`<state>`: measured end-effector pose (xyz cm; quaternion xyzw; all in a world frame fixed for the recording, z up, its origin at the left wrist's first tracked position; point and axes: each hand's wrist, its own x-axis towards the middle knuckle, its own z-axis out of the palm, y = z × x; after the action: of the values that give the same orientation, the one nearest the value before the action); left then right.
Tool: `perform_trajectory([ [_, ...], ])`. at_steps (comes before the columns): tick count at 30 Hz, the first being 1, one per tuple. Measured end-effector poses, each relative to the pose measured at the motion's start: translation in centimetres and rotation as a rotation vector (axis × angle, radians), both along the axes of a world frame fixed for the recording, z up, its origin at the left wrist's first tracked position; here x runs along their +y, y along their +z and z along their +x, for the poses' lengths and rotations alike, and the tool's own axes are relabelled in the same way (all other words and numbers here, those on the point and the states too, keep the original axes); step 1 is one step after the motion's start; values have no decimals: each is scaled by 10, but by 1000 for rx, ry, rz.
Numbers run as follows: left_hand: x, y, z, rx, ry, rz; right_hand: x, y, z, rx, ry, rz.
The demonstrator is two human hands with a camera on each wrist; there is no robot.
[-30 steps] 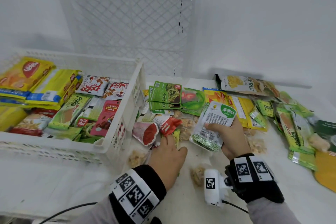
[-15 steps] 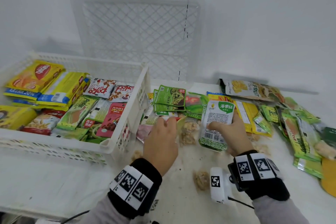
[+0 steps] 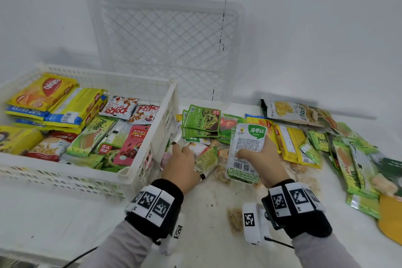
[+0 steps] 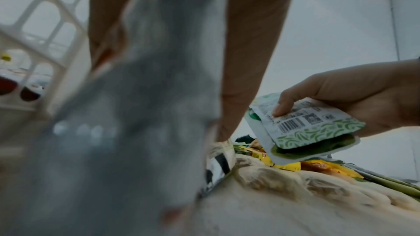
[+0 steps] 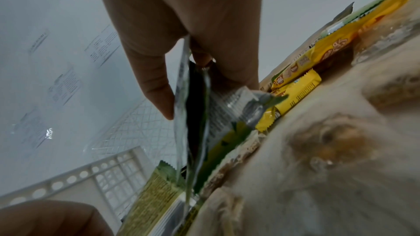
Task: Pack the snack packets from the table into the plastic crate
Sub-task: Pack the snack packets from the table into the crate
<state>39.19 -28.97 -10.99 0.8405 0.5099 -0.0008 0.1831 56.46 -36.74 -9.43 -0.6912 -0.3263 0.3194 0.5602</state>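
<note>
Right hand [image 5: 181, 24] is pinching a silvery packet [image 5: 193, 114] edge-on, thumb on one side, fingers behind it. Yellow wafer bars [image 5: 295, 85] lie just past it, white crate [image 5: 90, 173] sits lower left, blurry beige snacks up close.

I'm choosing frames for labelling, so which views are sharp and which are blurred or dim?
Head view: evenly lit and sharp, the white crate bowed by the wide lens. Left wrist view: a grey smear blocks the left hand, though the seaweed packet is crisp. Right wrist view: dim, foreground snacks soft.
</note>
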Motion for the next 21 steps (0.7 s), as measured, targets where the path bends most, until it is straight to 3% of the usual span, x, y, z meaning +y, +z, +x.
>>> perform_trajectory([
  [6,-10,-5,4,211,-54,170,-3,-2,-2,24,-2,5],
  [9,-9,-5,6,220,-64,179,-3,-4,-2,44,-5,3],
  [16,4,2,5,85,-101,125,-7,-3,-2,46,10,-1],
  [21,3,17,2,-182,-33,116,-14,-1,1,48,-3,23],
])
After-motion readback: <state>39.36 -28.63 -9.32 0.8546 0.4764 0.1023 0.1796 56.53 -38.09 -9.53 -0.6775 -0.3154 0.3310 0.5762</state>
